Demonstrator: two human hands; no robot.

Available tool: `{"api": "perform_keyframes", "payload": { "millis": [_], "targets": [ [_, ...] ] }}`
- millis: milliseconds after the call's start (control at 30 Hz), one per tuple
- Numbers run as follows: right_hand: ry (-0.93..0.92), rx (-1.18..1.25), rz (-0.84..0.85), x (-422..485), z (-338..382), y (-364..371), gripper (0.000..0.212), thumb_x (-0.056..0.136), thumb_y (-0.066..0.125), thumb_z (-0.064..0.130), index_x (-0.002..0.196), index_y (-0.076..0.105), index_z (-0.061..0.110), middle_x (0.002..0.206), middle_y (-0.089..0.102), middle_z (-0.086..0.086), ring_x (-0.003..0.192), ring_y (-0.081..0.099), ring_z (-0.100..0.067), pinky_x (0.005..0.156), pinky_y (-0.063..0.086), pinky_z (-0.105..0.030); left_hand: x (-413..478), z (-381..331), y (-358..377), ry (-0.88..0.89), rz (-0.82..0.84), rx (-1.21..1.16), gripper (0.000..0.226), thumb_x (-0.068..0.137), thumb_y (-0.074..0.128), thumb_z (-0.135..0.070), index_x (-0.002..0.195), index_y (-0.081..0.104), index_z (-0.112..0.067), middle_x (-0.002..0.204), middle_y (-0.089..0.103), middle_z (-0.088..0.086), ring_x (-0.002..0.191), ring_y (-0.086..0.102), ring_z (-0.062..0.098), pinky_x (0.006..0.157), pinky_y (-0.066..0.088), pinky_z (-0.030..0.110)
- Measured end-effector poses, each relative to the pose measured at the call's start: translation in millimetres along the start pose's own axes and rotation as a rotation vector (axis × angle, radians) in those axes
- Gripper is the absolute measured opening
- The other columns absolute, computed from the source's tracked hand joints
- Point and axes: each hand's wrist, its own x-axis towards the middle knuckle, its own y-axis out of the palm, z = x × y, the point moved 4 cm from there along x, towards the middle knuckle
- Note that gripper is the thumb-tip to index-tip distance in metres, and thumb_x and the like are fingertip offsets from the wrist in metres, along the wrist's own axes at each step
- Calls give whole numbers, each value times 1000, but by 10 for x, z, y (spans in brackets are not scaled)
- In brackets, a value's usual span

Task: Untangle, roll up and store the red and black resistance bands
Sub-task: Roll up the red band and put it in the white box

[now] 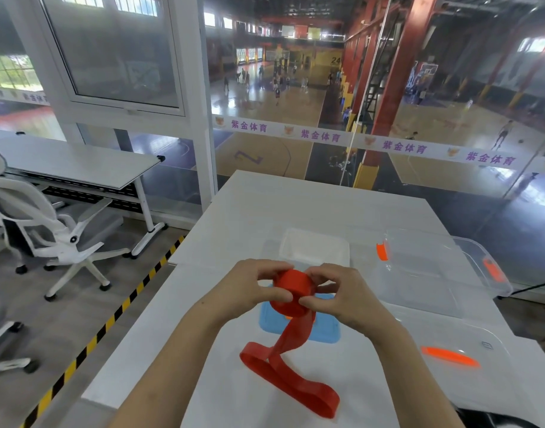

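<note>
A red resistance band (291, 378) is partly wound into a tight roll (291, 288) held above the white table (240, 211). My left hand (252, 288) grips the roll from the left, and my right hand (336, 295) pinches it from the right. The loose tail hangs down from the roll, twists once and lies in a flat loop on the table near the front edge. No black band shows clearly; a dark shape at the bottom right corner cannot be identified.
A blue lid (323, 330) lies under the hands. A small white container (314, 248) stands behind it. A clear storage box (431, 273) with orange latches stands at right, its clear lid (450, 356) in front. White office chairs (49, 230) stand at left.
</note>
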Motion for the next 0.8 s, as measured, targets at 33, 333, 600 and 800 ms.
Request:
{"api": "perform_keyframes", "payload": {
  "millis": [33,333,600,800],
  "targets": [
    [-9,-12,2,-1,11,6,28,81,91,18,104,79,30,98,76,13,100,72,-10,92,60,-22,1,-31,18,9,13,63,43,82,88,-25,111,71,-52,109,72,-34,110,64,-13,101,51,19],
    [55,181,23,8,-98,-3,40,82,91,14,118,78,26,111,81,7,112,75,-12,104,56,-24,29,-65,12,82,-102,-74,29,89,82,-19,115,75,-30,111,77,-10,110,71,3,94,59,21],
    [99,305,-112,-36,-227,-3,46,84,88,6,123,74,24,114,82,3,111,77,-18,103,60,-37,22,-53,57,27,-211,-463,30,94,73,-28,123,71,-24,111,79,-4,112,75,22,92,65,42],
    [116,234,-175,-22,-260,-88,35,84,89,12,116,78,19,103,83,1,99,80,-18,96,64,-38,29,59,57,-13,-22,-450,29,102,67,-20,130,70,-22,125,75,0,118,73,23,100,61,47]
  ]
}}
